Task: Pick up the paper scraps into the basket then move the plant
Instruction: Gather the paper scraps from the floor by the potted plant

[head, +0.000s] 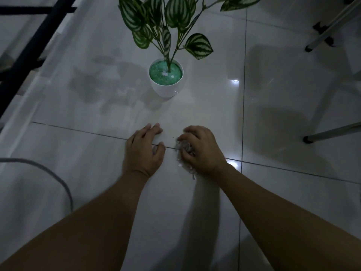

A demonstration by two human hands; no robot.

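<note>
Both forearms reach up from lower frame; my left hand lies flat and open on the tiled floor, holding nothing; my right hand curls over the paper scraps at centre; plant stands upper centre.

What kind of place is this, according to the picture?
Probably a dim indoor room, seen at floor level. The glossy tiled floor has large tiles with grout lines, a potted plant stands on it, and metal legs of some stand or furniture rest at the right.
</note>
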